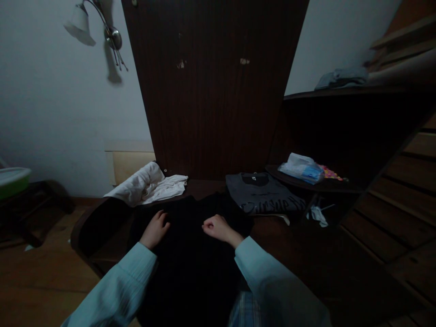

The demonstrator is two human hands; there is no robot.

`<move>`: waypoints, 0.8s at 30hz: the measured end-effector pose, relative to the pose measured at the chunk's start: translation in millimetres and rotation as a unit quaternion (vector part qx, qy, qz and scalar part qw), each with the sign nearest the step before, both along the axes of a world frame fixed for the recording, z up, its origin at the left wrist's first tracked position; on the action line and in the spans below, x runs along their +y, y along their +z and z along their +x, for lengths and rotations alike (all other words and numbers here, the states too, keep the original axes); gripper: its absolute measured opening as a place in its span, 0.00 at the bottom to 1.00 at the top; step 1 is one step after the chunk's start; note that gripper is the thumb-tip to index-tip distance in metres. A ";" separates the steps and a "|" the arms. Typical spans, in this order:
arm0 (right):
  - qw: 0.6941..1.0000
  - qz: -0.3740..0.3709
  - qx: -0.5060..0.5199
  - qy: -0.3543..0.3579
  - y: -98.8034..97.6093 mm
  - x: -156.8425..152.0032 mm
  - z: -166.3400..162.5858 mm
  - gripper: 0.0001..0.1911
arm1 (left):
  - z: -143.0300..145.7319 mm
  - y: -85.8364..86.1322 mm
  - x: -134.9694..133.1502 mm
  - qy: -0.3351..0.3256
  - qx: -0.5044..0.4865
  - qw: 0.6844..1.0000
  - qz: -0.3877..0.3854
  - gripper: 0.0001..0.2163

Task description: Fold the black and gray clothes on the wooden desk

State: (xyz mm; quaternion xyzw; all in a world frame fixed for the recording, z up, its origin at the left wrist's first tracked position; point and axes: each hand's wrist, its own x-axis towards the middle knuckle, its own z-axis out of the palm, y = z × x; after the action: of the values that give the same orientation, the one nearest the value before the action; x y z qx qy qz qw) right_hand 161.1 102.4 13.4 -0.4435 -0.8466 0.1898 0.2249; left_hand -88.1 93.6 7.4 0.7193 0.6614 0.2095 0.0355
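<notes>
A black garment [194,259] is spread out in front of me on the dark wooden top and hangs down toward my lap. On its left side lies my left hand [157,228], open, with the thumb apart from the fingers. My right hand [220,227] is closed over the garment's right part, fingers curled in toward the thumb. Dark cloth and dim light hide whatever its fingers may hold. Just beyond my right hand lies a folded grey T-shirt [238,188] with black lettering. White cloths [145,184], one rolled, rest past my left hand.
A dark wooden panel [218,100] rises behind the top. At right, a low shelf carries a tissue pack [301,168]; folded cloth [342,78] lies on the shelf above. A wall lamp [80,25] hangs upper left. A green basin [13,184] sits on a dark stool at left.
</notes>
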 end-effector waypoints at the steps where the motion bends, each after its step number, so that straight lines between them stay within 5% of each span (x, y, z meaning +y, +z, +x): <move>1: 1.000 0.001 0.000 0.002 -0.4 0.2 0.0 0.15 | -1.6 1.5 -4.1 -0.001 0.005 1.000 0.009 0.15; 13: 1.000 0.004 -0.003 0.005 -0.1 0.1 -0.9 0.14 | -48.4 41.8 -54.8 -0.060 -0.006 0.996 0.068 0.21; 20: 1.000 0.008 0.002 0.000 2.0 -2.0 -1.4 0.14 | -91.6 79.4 -71.9 0.119 0.078 0.982 0.121 0.09; 24: 1.000 0.005 0.001 -0.001 3.3 -3.0 -1.6 0.14 | -69.8 89.0 -71.1 0.097 0.096 0.982 0.130 0.08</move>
State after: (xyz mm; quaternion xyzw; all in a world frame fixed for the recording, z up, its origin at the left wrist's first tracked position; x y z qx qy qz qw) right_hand 159.5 99.5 16.7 -0.4433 -0.8466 0.1859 0.2283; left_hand -157.9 22.4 96.3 0.6672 0.6952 0.2262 -0.1427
